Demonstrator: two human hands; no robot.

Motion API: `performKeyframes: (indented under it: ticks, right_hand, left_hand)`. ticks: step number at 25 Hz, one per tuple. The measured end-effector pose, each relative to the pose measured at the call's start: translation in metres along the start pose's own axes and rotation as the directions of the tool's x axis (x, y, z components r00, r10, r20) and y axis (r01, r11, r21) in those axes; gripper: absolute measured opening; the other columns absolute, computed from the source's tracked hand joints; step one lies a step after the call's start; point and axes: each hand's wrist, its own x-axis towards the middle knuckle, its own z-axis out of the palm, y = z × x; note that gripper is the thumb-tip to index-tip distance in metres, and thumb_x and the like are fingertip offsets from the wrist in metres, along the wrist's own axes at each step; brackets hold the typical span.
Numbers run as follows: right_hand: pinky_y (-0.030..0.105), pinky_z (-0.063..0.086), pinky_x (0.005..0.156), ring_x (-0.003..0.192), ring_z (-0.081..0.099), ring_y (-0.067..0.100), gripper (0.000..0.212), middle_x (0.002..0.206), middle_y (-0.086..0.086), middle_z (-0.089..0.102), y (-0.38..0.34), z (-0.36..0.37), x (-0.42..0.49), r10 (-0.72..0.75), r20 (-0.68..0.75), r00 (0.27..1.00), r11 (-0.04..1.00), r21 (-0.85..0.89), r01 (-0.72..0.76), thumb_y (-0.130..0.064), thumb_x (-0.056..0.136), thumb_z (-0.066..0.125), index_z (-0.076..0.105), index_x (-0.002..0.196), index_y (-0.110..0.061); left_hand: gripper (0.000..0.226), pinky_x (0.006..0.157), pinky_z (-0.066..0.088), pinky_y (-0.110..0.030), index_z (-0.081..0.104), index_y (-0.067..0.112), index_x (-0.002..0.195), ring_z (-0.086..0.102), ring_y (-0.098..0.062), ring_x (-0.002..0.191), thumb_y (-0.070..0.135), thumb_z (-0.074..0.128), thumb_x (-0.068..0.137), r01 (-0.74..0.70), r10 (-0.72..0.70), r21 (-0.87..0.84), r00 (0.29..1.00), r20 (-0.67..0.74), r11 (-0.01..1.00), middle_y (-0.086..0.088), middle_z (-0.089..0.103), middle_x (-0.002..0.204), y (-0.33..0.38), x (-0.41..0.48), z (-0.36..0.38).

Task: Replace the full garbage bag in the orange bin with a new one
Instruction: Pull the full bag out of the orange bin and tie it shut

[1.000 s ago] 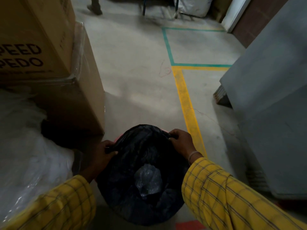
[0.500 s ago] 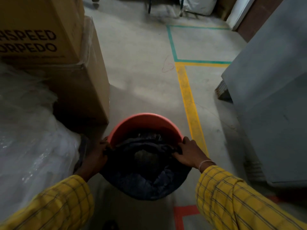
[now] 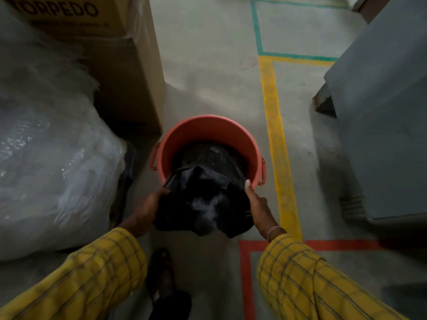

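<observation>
Your left hand (image 3: 147, 211) and right hand (image 3: 257, 205) flank the black garbage bag (image 3: 205, 204) just below the centre of the frame. The left grip is closed on the bag's left edge, fingers curled into the plastic near the bin's near rim. The right grip lies flatter along the bag's right side, thumb tip up against the plastic close to the rim; the fingers behind the bag are hidden, so you cannot tell how firmly that side is pinched. A thin bangle (image 3: 273, 230) sits on your right wrist, and both arms wear yellow checked sleeves (image 3: 312, 280) that fill the lower corners.

The bag spills over the near edge of the orange bin (image 3: 208, 128), its gathered upper part bunched between your hands while its lower part is inside the bin. The bin stands upright on the concrete floor (image 3: 208, 65) at the centre of the frame, with a handle showing on each side.

To the upper left, a cardboard box (image 3: 129, 72) with dark printed lettering stands just beside the bin. A large clear plastic bundle (image 3: 53, 158) fills the left of the frame, against the box. A grey cabinet (image 3: 381, 123) takes up the right edge. On the floor a yellow line (image 3: 276, 139) runs up past the bin's right side, meeting a green line (image 3: 258, 26) at the top and a red line (image 3: 246, 280) at the lower right. A dark shoe (image 3: 164, 280) shows at the bottom centre, between your sleeves.
</observation>
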Motion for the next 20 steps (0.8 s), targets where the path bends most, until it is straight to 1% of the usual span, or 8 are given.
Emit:
performKeyframes:
  ticks: [3, 7, 11, 13, 15, 17, 19, 20]
  right_hand:
    - [0.048, 0.051, 0.102, 0.108, 0.066, 0.031, 0.111, 0.117, 0.012, 0.07, 0.013, 0.024, -0.001, 0.16, -0.009, 0.987, 0.97, 0.188, -0.156, -0.1, 0.068, 0.03, 0.069, 0.118, -0.009]
    - [0.055, 0.062, 0.081, 0.094, 0.074, 0.033, 0.063, 0.109, 0.015, 0.076, 0.006, 0.064, -0.025, 0.187, 0.081, 0.979, 0.919, 0.337, -0.203, -0.059, 0.072, 0.073, 0.071, 0.107, -0.007]
    - [0.032, 0.055, 0.045, 0.049, 0.066, 0.024, 0.03, 0.067, 0.008, 0.072, -0.031, 0.083, -0.057, 0.152, 0.318, 0.936, 0.853, 0.435, -0.287, -0.039, 0.083, 0.078, 0.073, 0.085, -0.01]
    - [0.039, 0.061, 0.063, 0.066, 0.072, 0.026, 0.039, 0.079, 0.009, 0.077, -0.038, 0.092, -0.049, 0.135, 0.277, 0.951, 0.841, 0.476, -0.257, -0.039, 0.071, 0.086, 0.077, 0.09, -0.006]
    - [0.048, 0.062, 0.085, 0.091, 0.075, 0.031, 0.077, 0.106, 0.017, 0.077, -0.035, 0.1, -0.02, 0.134, 0.196, 0.971, 0.852, 0.478, -0.215, -0.032, 0.043, 0.093, 0.072, 0.111, -0.002]
    - [0.047, 0.062, 0.084, 0.098, 0.073, 0.035, 0.091, 0.116, 0.022, 0.071, -0.042, 0.097, -0.004, 0.066, 0.148, 0.987, 0.92, 0.375, -0.118, -0.017, 0.04, 0.087, 0.059, 0.125, -0.001]
    - [0.042, 0.058, 0.088, 0.107, 0.067, 0.034, 0.074, 0.119, 0.016, 0.066, -0.079, 0.071, -0.032, -0.149, 0.089, 0.985, 0.988, 0.047, 0.146, -0.012, 0.059, 0.078, 0.051, 0.127, -0.008]
    - [0.043, 0.056, 0.089, 0.106, 0.064, 0.034, 0.062, 0.119, 0.015, 0.063, -0.089, 0.061, -0.037, -0.318, 0.086, 0.944, 0.912, -0.246, 0.329, -0.011, 0.069, 0.074, 0.051, 0.126, -0.012]
  left_hand:
    - [0.052, 0.046, 0.044, -0.022, 0.069, 0.02, 0.085, 0.063, -0.019, 0.052, 0.064, 0.044, 0.094, 0.011, 0.0, -0.096, 0.993, 0.116, 0.995, -0.008, 0.068, 0.075, -0.011, -0.016, 0.023]
    - [0.036, 0.055, 0.053, -0.027, 0.074, 0.007, 0.074, 0.064, -0.027, 0.068, 0.029, 0.058, 0.098, -0.051, 0.053, -0.031, 0.996, 0.07, 0.998, -0.008, 0.073, 0.066, -0.029, -0.025, 0.055]
    - [0.026, 0.067, 0.053, -0.044, 0.073, 0.009, 0.072, 0.061, -0.024, 0.076, 0.034, 0.066, 0.07, -0.261, 0.247, 0.152, 0.964, 0.101, 0.953, -0.016, 0.069, 0.075, -0.024, -0.04, 0.078]
    - [0.039, 0.067, 0.054, -0.042, 0.072, 0.005, 0.082, 0.068, -0.027, 0.074, 0.036, 0.057, 0.064, -0.462, 0.415, 0.506, 0.885, 0.211, 0.728, -0.016, 0.074, 0.081, -0.013, -0.059, 0.083]
    - [0.035, 0.065, 0.055, -0.039, 0.071, 0.011, 0.082, 0.07, -0.033, 0.08, 0.034, 0.05, 0.067, -0.611, 0.521, 0.693, 0.762, 0.384, 0.383, -0.012, 0.075, 0.085, -0.005, -0.081, 0.089]
    - [0.024, 0.068, 0.053, -0.034, 0.069, 0.015, 0.081, 0.069, -0.026, 0.084, 0.027, 0.05, 0.073, -0.751, 0.519, 0.607, 0.639, 0.568, 0.261, -0.006, 0.074, 0.089, 0.012, -0.096, 0.08]
    - [0.02, 0.076, 0.055, -0.03, 0.073, 0.017, 0.089, 0.071, -0.012, 0.088, 0.021, 0.056, 0.08, -0.776, 0.488, 0.482, 0.631, 0.604, 0.407, 0.004, 0.076, 0.093, 0.033, -0.101, 0.053]
    - [0.019, 0.079, 0.056, -0.032, 0.072, 0.019, 0.092, 0.071, -0.01, 0.089, 0.023, 0.056, 0.082, -0.75, 0.535, 0.436, 0.66, 0.527, 0.497, 0.004, 0.076, 0.094, 0.04, -0.099, 0.042]
